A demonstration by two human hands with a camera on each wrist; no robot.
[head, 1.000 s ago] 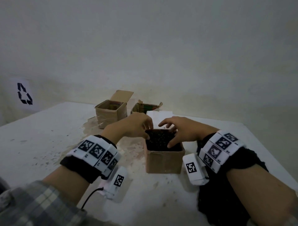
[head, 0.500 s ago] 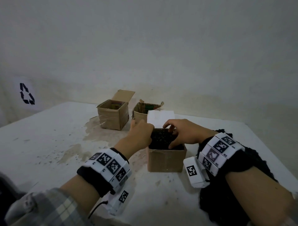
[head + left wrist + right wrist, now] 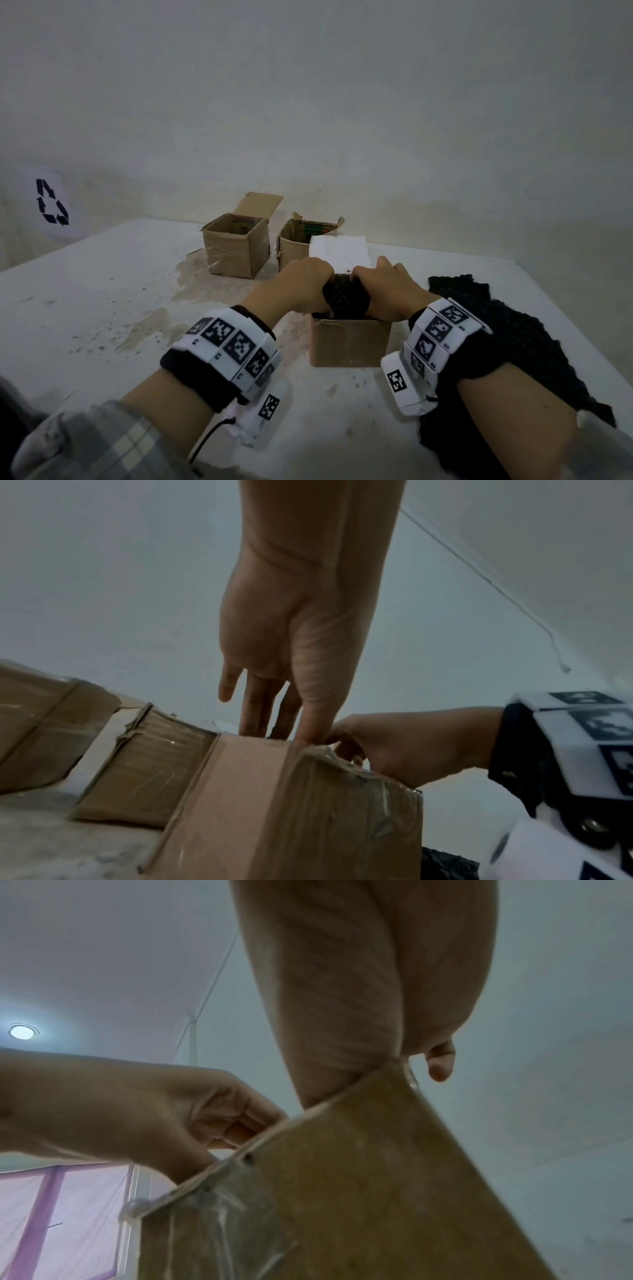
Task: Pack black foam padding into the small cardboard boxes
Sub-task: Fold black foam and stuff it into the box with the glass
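Note:
A small open cardboard box (image 3: 349, 342) stands on the white table (image 3: 102, 308) in front of me. A wad of black foam padding (image 3: 346, 298) bulges above its rim. My left hand (image 3: 308, 284) grips the wad from the left and my right hand (image 3: 380, 287) from the right, thumbs around it. In the left wrist view the left hand (image 3: 294, 642) reaches its fingers down past the rim of the box (image 3: 291, 804). In the right wrist view the right hand (image 3: 359, 1001) bears on the rim of the box (image 3: 342, 1191), which hides the foam.
Two more open cardboard boxes (image 3: 236, 250) (image 3: 294, 246) stand at the back near the wall. A white sheet (image 3: 339, 253) rises just behind the near box. A pile of black foam sheeting (image 3: 513, 342) lies under my right forearm. A recycling sign (image 3: 51, 202) hangs on the left wall.
My left hand has moved right onto the box. The foam, which lay flat inside the box, is now bunched up between both hands above the rim.

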